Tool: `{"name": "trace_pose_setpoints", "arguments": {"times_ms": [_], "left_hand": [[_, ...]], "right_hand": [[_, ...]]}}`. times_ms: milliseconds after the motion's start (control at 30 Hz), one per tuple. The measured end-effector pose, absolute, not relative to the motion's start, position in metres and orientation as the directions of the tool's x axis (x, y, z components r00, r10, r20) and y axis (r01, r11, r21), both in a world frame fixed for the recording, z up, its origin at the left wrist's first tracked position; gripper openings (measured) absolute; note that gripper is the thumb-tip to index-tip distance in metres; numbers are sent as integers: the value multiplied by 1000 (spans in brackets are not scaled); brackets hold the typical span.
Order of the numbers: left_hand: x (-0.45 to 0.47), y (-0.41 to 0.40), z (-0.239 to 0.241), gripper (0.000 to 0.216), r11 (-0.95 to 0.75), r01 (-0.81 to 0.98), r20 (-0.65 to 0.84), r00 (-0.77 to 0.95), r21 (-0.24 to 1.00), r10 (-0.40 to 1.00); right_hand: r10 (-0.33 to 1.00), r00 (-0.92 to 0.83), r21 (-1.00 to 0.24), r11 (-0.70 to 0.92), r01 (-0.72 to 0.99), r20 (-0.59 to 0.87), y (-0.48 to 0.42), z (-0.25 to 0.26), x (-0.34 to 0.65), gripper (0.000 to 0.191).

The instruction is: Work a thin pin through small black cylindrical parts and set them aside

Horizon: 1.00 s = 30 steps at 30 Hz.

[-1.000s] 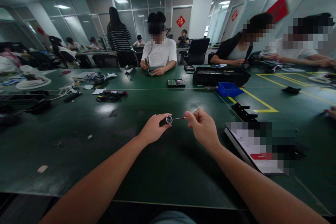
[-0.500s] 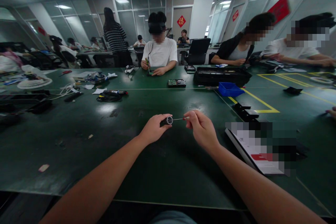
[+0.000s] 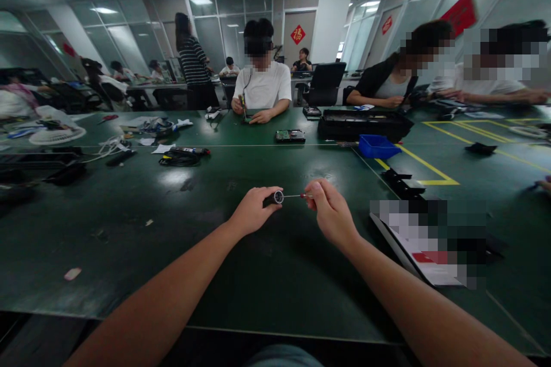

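Between thumb and fingers, my left hand grips a short black cylindrical part whose pale ringed end faces right. What the part is exactly is too small to make out. My right hand is closed round the red-and-clear handle of a thin screwdriver. Its metal shaft points left, and the tip reaches the ringed end of the black part. Both hands are above the green table, close together.
A white box, partly blurred, lies right of my right forearm. Beyond stand a blue bin, a long black tray and a hard drive. Coiled black cable lies left. Opposite, a person works with a screwdriver.
My hands, the black part and the screwdriver stay in nearly the same place; the fingers of my right hand have shifted slightly on the handle. The standing person behind has turned a little.
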<state>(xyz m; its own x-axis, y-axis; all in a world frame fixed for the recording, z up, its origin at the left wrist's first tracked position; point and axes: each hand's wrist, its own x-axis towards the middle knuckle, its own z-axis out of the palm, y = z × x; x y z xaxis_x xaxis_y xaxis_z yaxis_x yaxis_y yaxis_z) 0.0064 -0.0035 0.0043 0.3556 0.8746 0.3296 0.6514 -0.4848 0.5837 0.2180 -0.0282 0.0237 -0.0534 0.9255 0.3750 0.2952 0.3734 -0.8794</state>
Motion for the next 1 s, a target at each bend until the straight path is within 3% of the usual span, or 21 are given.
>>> {"name": "trace_pose_setpoints", "arguments": {"times_ms": [167,300,567,667,867,1000], "left_hand": [[6,-3,3,40,-476,664,317,355,577,879],[7,-3,6,39,-462,668,309,343,583,887],[-2,2,13,37,-565,700,339,453,437,824],[-4,4,11,36,-534,732,297,445,423,845],[-3,3,10,36,-493,745,260,419,450,870],[1,0,12,31,-467,704,270,381,535,884]], "right_hand": [[943,-7,-928,328,179,332,-25,23,217,17],[950,29,-950,310,47,311,-21,21,215,25],[995,90,-934,62,-353,32,-9,10,215,35],[990,141,-938,34,-345,-16,-6,8,217,32],[977,194,-977,125,-176,90,-9,8,217,28],[968,201,-982,171,-84,152,-11,9,218,27]]}}
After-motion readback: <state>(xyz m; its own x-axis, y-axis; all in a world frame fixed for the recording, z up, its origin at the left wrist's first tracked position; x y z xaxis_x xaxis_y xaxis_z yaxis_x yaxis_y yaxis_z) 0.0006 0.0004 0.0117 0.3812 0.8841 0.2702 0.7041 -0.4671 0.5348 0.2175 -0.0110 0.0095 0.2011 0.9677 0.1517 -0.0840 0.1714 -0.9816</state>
